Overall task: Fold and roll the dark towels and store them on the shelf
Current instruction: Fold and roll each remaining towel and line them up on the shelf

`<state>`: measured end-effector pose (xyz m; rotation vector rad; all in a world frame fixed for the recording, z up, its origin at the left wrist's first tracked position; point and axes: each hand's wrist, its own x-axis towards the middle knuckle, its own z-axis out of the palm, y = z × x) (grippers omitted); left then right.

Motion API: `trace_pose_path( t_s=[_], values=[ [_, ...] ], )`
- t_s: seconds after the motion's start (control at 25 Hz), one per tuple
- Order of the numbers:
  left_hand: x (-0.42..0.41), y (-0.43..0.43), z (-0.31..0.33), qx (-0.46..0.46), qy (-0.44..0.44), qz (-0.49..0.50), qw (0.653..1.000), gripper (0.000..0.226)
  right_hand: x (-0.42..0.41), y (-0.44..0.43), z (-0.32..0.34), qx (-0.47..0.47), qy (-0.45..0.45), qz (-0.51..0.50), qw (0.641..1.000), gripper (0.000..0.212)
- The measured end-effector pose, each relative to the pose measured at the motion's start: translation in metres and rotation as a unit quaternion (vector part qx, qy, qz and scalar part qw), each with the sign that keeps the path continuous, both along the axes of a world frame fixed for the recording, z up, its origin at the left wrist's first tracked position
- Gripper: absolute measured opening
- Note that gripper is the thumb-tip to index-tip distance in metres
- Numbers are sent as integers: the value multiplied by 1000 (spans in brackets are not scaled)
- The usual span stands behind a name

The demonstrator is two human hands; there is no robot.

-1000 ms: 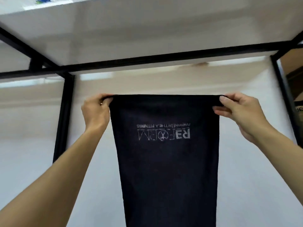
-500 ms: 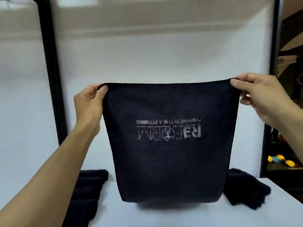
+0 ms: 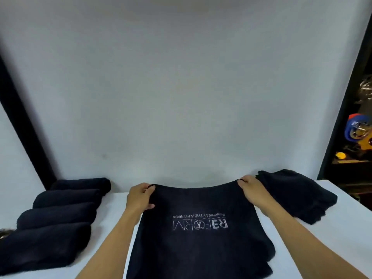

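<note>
A dark towel with a pale upside-down logo lies spread on the white shelf surface in front of me. My left hand pinches its far left corner. My right hand pinches its far right corner. Several rolled dark towels lie side by side at the left. A loose pile of dark towels sits at the right, just beyond my right hand.
A white back panel rises behind the surface. Black frame posts stand at the left and right. Colourful objects sit in a dark space past the right post.
Both hands have come down with the towel, from held up hanging in the air to laid flat on the surface. The view has tilted down.
</note>
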<state>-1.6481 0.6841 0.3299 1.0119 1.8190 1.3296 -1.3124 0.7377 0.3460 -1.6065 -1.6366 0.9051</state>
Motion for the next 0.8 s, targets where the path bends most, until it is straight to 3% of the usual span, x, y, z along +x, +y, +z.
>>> trace_pose_path(
  t_s=[0.16,0.36,0.52,0.68,0.8],
  values=[
    [3,4,-35,-14,215,-15,976,17,-1,-3,-42,11,-52,50,997,16],
    [-5,-18,-29,-23,352,-50,934,18,17,-20,-40,85,-152,91,981,13],
    [4,-8,-19,38,289,-45,956,16,6,-3,-31,59,-45,99,992,16],
    [-1,-7,-35,-29,320,16,947,17,10,8,-50,112,-189,40,975,16],
    [-12,2,-30,-38,395,-22,918,17,8,18,-49,140,-227,47,963,14]
  ],
)
